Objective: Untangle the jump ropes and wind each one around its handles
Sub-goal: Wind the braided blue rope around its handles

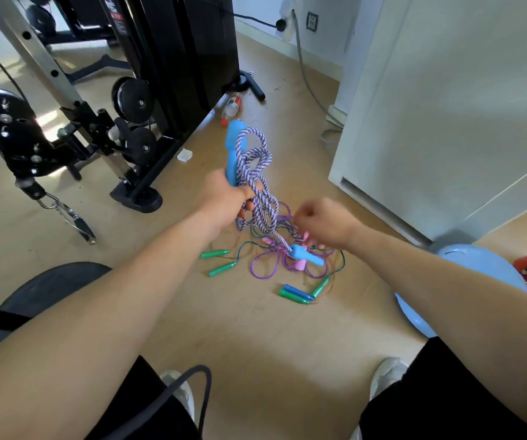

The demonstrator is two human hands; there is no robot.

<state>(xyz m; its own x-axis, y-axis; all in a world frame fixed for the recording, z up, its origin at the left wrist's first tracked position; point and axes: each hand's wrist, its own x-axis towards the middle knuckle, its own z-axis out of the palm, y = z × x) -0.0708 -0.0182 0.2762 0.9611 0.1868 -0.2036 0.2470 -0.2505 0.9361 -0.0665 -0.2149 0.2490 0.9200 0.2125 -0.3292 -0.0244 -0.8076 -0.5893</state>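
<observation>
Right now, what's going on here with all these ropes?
A person works over a tangle of jump ropes on the floor. The left hand grips a blue handle and loops of braided rope. The right hand, blurred, reaches into the tangle. The braided rope's other handle is down in the pile, not yet wound.

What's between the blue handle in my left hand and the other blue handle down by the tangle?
In the head view, the purple-and-white braided rope hangs in loops from the held handle to the lower handle.
</observation>
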